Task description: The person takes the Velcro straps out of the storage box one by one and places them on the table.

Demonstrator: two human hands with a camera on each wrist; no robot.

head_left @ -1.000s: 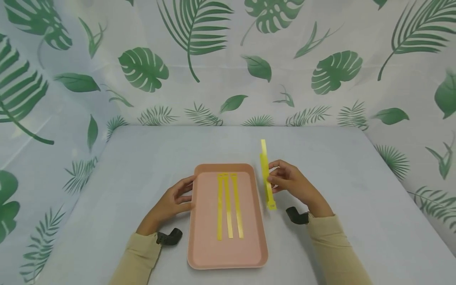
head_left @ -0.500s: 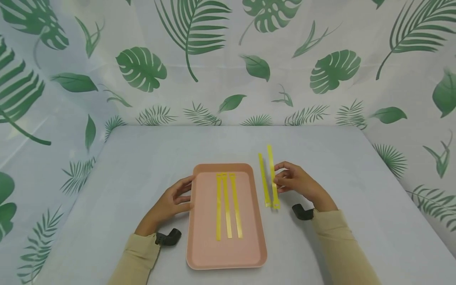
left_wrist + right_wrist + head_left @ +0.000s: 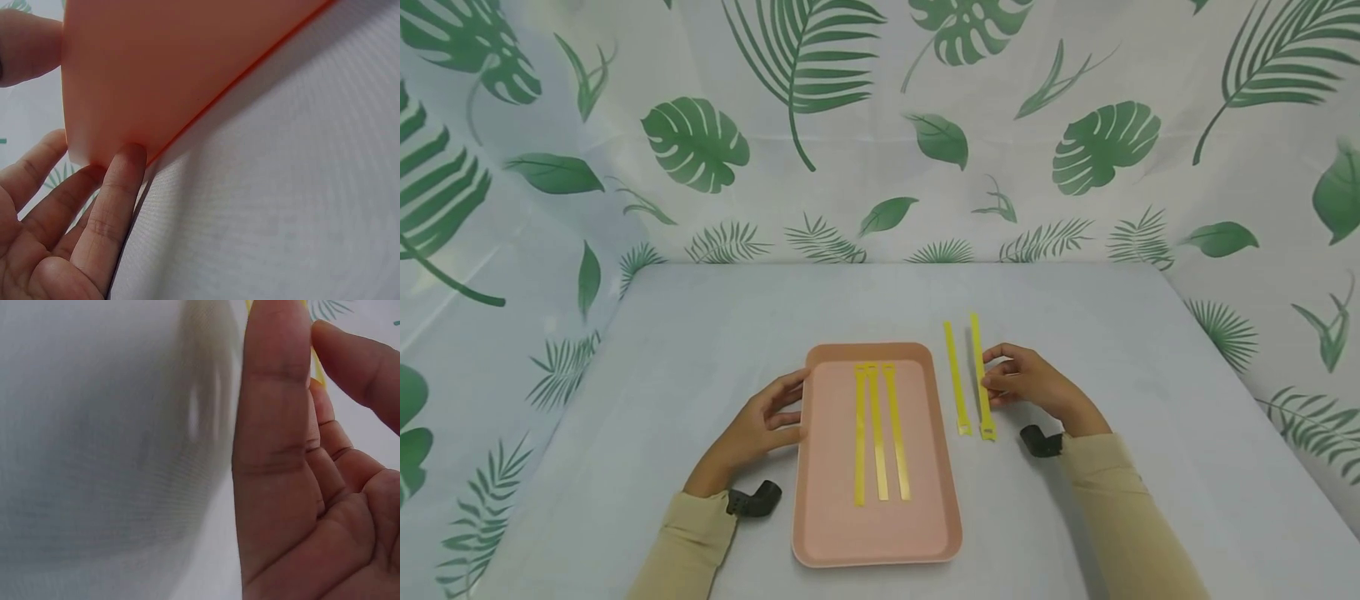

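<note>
My left hand point(image 3: 762, 427) rests against the left side of a pink tray point(image 3: 827, 533). In the left wrist view its fingertips point(image 3: 128, 165) touch the tray's outer wall point(image 3: 169, 56), with the fingers fairly straight. Inside the tray lie three yellow hook-and-loop cable ties point(image 3: 881, 433), side by side and lengthwise. Right of the tray, my right hand point(image 3: 1026, 383) pinches another yellow cable tie point(image 3: 980, 375) between thumb and fingers, its slotted head toward me. One more yellow tie point(image 3: 957, 379) lies on the table between the tray and that hand. Fingers mostly hide the held tie in the right wrist view.
A pale cloth covers the table point(image 3: 700, 308). Behind and at both sides hangs a white curtain point(image 3: 850, 75) with green leaves. A black wrist camera point(image 3: 756, 500) sits on the left sleeve, another black camera point(image 3: 1041, 442) on the right.
My right hand has moved right and slightly lower with its cable tie, parting it from a second tie that stays near the tray's right edge. The left hand keeps its place.
</note>
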